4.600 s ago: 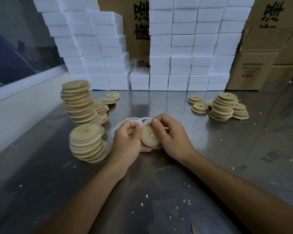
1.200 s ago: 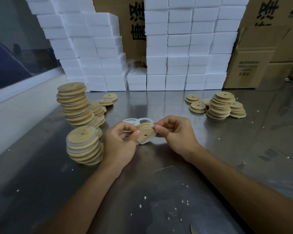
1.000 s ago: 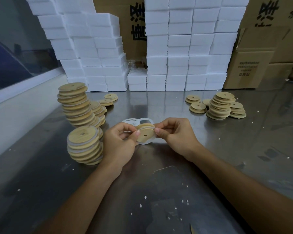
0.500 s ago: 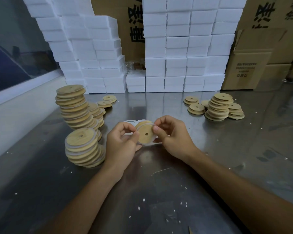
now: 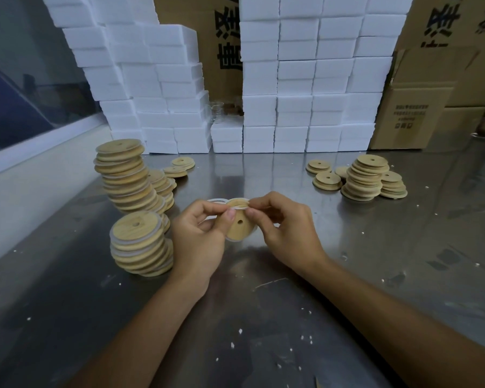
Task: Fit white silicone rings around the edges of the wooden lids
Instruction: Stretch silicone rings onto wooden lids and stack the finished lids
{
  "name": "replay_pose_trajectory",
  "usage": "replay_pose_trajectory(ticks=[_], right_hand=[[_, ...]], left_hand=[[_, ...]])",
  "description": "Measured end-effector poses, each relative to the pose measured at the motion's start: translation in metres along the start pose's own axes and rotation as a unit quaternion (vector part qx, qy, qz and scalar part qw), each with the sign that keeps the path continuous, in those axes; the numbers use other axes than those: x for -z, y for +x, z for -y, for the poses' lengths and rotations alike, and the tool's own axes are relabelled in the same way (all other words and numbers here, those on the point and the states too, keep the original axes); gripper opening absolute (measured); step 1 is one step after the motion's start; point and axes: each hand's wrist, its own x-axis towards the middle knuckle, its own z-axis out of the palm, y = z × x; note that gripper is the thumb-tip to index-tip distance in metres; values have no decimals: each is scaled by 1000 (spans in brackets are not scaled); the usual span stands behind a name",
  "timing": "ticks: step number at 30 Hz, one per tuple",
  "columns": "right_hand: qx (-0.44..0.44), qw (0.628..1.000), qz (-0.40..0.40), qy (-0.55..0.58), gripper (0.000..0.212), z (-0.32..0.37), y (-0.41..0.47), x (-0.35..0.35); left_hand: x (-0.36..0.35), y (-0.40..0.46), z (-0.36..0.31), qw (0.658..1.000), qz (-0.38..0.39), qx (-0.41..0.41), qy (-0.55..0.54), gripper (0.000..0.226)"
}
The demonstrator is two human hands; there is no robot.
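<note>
Two forearms reach in from the bottom edge over a steel table (image 5: 263,317) flecked with white crumbs. Above its middle, the left hand (image 5: 199,242) and right hand (image 5: 289,233) meet around one wooden lid (image 5: 240,224), held off the surface and tilted so its flat face with the small centre hole turns toward the camera. The left thumb and fingers (image 5: 230,214) pinch the lid's upper left edge; the right thumb and forefinger pinch its upper right edge, the other fingers curled behind. A white silicone ring (image 5: 237,238) shows as a thin pale rim along the lid's lower edge; whether it is seated all the way round cannot be told. Just behind the hands, loose white rings (image 5: 216,201) lie on the table.

To the left, touching nothing in the hands, stands a short stack of ringed lids (image 5: 139,245), white bands showing between the discs. Behind it rises a taller leaning stack (image 5: 126,177), with a few single lids (image 5: 179,166) farther back. Well apart on the right sit lower piles of bare lids (image 5: 364,179).

Along the back edge, white foam blocks (image 5: 305,79) are piled in walls, and brown cardboard boxes (image 5: 415,116) stand behind and to the right.
</note>
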Motion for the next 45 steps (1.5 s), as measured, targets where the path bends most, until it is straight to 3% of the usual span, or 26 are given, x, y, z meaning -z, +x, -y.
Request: replay_pose_trajectory(ticks=[18,34,39,45], right_hand=[[-137,984,-65,96,8,4,5,-1],[-190,968,80,145,9,2,4,5],[-165,979,52,108,16,2,2,1],[-56,997,46,-6,13,2,-2,1]], left_hand=[[0,1,-2,999,41,17,10,21],[4,2,-6,991,-12,105,-77,18],[4,2,0,999,24,25,30,22],[4,1,1,993,33,-61,97,29]])
